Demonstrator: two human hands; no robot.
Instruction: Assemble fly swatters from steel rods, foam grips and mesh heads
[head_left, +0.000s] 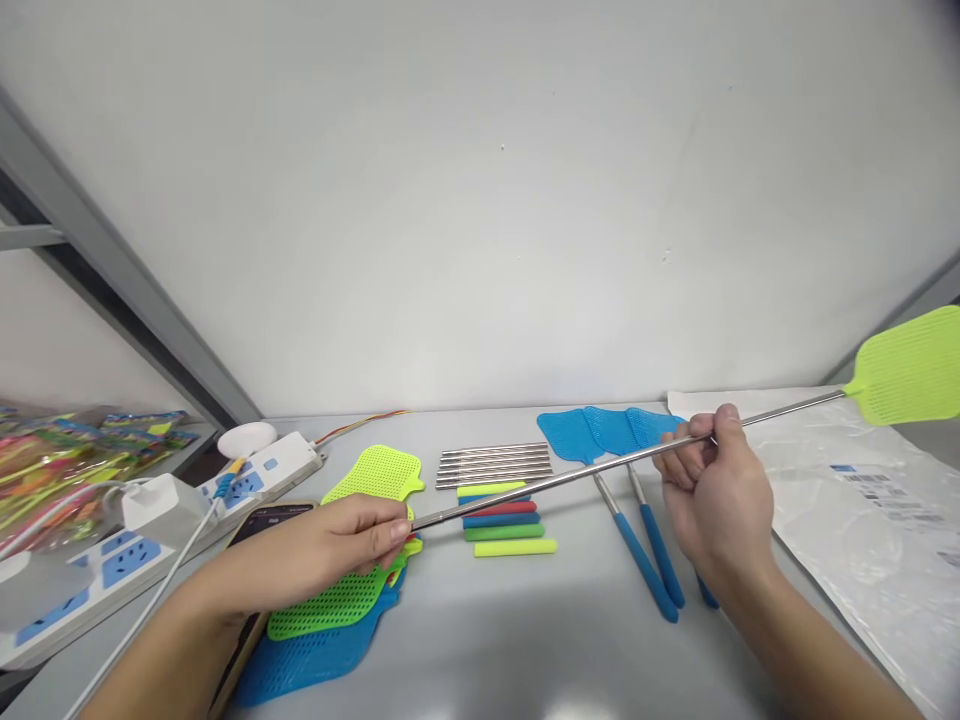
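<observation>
A fly swatter with a long extended metal rod [555, 482] and a yellow-green paddle [911, 368] is held slantwise above the table. My left hand [337, 540] is closed round the rod's lower end. Farther up, my right hand [712, 480] pinches the rod between thumb and fingers. Beneath my left hand lie loose yellow-green paddles [375, 470] and a blue paddle [307, 660]. Several bare metal rods [495, 462] rest in a row at the table's middle, with coloured handle sleeves [514, 548] in front. Beside my right hand lie swatters with blue paddles [570, 437] and blue handles [646, 565].
At left stand white power strips [262, 475] with plugs and a cable, and a phone [255, 525] partly under my left arm. Bagged colourful items [67, 470] are at far left. A white plastic mailer bag [847, 500] covers the right side. A wall [480, 220] rises behind.
</observation>
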